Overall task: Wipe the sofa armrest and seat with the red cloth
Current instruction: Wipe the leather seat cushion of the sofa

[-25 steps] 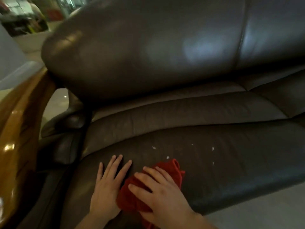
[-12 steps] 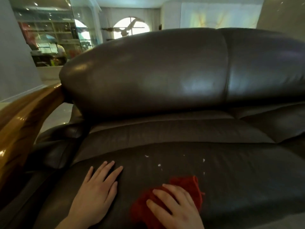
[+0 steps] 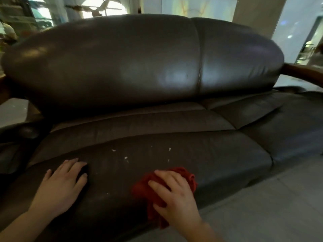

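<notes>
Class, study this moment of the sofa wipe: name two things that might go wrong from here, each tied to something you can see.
1. The white flecks lie beyond the red cloth; a forward stroke may scatter them across the seat cushion instead of gathering them.
2. The cloth is bunched under the right hand near the cushion's front edge, so it may cover little or slip off. The left hand only rests flat.

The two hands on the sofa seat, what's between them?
In the head view, only bare dark leather seat lies between the left hand and the right hand pressing the red cloth. The white crumbs sit farther back.
</notes>
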